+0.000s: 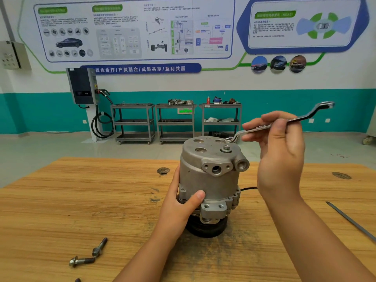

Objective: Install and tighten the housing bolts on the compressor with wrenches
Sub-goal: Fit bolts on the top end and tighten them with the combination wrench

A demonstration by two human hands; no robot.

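A grey metal compressor stands upright on a black pulley on the wooden table. My left hand grips its lower left side, thumb across the front. One bolt sits in the top face near the right; other holes on the top stand empty. My right hand pinches a silver ring wrench held above the compressor, its lower ring end at the top's far right edge. Two loose bolts lie on the table at the front left.
A long thin metal file lies near the table's right edge. A black cable runs out behind the compressor. Two round holes mark the tabletop. Three metal carts and a charging unit stand by the far wall.
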